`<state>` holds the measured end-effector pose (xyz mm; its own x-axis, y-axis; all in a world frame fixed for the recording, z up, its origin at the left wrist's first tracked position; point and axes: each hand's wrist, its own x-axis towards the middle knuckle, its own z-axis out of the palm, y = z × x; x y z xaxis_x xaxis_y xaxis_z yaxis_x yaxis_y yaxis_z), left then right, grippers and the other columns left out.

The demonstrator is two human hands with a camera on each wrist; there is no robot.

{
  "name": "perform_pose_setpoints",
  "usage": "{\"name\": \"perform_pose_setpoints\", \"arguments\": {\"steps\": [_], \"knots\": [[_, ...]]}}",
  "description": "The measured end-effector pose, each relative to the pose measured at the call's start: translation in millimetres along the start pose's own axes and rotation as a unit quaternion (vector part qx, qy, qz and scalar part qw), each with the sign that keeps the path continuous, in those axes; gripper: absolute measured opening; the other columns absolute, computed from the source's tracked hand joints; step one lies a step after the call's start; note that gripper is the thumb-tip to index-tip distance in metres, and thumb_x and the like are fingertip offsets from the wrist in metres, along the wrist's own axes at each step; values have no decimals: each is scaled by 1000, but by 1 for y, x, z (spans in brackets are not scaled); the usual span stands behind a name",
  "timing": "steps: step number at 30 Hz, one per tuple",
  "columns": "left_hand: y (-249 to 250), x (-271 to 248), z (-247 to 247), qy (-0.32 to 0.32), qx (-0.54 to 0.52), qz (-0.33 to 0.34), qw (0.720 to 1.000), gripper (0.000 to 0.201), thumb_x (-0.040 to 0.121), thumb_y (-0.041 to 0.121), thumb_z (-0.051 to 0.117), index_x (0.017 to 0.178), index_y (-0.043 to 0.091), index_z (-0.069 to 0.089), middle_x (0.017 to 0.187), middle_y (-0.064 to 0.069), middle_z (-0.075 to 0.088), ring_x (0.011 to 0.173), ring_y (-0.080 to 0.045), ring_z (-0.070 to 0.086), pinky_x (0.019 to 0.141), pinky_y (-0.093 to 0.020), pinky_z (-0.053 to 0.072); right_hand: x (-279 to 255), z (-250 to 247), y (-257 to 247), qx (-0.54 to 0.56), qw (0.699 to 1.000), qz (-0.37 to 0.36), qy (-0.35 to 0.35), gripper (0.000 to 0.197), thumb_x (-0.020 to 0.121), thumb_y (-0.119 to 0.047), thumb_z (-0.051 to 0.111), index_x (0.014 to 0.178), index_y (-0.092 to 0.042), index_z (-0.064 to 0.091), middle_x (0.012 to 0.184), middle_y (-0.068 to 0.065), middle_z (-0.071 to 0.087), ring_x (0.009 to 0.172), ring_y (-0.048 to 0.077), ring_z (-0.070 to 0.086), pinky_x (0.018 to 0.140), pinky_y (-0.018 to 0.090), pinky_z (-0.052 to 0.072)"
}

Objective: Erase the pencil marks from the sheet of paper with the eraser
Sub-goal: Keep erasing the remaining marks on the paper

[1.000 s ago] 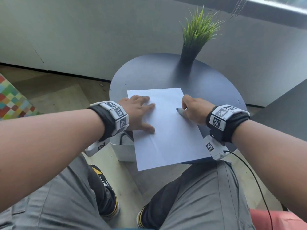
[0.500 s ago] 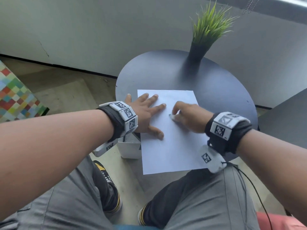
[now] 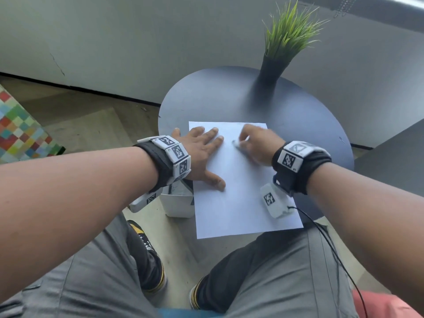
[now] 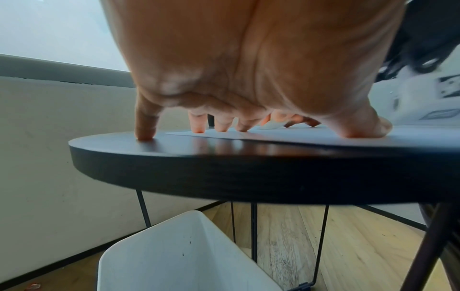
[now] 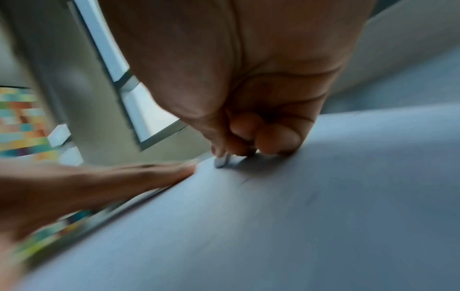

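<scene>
Paper first: the white rectangular sheet of paper (image 3: pixel 238 198) lies on the round dark wooden table (image 3: pixel 298 115), its near end overhanging the edge toward the knees. The left hand (image 3: pixel 202 154) presses flat on the sheet's left margin with fingers spread, presumably to stop it sliding under the rubbing. The right hand (image 3: pixel 259 145) curls over the upper middle, thumb and fingers pinching the small white eraser (image 3: pixel 236 143) down onto the page. Pencil marks show only as faint traces in the right wrist view.
</scene>
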<state>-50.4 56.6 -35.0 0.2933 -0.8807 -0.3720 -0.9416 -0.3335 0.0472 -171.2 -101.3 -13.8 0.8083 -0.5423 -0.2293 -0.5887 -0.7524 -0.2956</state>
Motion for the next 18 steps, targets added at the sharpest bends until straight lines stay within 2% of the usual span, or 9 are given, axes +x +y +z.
{"name": "perform_pose_setpoints", "arguments": {"steps": [2,6,7,10,11,12,15,16,18], "knots": [[1,1,-3,0,6,-3,1000,135,52,104,39,158,32,-5,166,13,-11,151,-21,-1,110,-63,25,6,-4,7,7,999,35,33,24,93,-38,55,103,-17,58,105,6,61,99,28,56,78,30,42],[2,3,-7,-1,11,1,1000,135,51,103,45,157,34,-1,166,12,-7,148,-26,7,105,-62,32,-15,9,-13,-23,988,-114,-99,18,95,-39,55,102,-23,57,88,-10,55,88,19,52,74,26,36],[2,3,-8,-3,16,1,1000,135,51,103,45,158,34,-1,167,11,-7,148,-27,8,105,-61,33,-15,6,-12,-23,988,-119,-96,20,94,-41,56,103,-23,58,89,-10,54,87,18,51,74,24,35],[4,3,-9,-7,24,-3,1000,134,54,102,46,158,33,-3,167,10,-8,148,-27,7,107,-61,32,0,-4,7,3,999,-31,12,24,92,-42,59,101,-20,61,94,-4,56,89,21,54,74,26,38],[4,2,-9,-8,23,-4,1000,134,54,102,46,158,33,-3,167,10,-8,148,-27,8,107,-61,32,-2,-5,9,0,999,-28,24,23,92,-41,58,100,-20,59,92,-3,57,88,23,54,73,27,40],[4,2,-9,-9,22,-5,1000,135,54,101,47,158,33,-3,167,10,-8,148,-28,8,107,-61,32,-8,-4,7,-9,999,-51,2,20,92,-39,57,99,-20,58,88,-4,58,86,23,54,72,28,41],[4,1,-10,-15,17,-4,1000,137,52,102,47,158,33,-4,167,10,-10,149,-28,5,108,-61,31,-38,1,-9,-42,975,-161,-147,15,94,-34,56,101,-21,59,82,-9,57,81,17,52,69,25,37],[4,1,-10,-17,19,-4,1000,137,52,102,47,158,33,-5,167,10,-10,149,-28,5,109,-61,31,-42,-1,-5,-42,972,-168,-160,16,93,-35,56,101,-22,60,83,-9,59,81,15,53,69,25,37],[6,2,-12,-21,22,-7,1000,135,55,101,48,158,32,-6,167,8,-11,150,-29,4,109,-61,30,-36,-8,13,-16,989,-108,-97,19,93,-41,57,100,-24,60,82,-10,60,81,17,55,68,25,38]]}}
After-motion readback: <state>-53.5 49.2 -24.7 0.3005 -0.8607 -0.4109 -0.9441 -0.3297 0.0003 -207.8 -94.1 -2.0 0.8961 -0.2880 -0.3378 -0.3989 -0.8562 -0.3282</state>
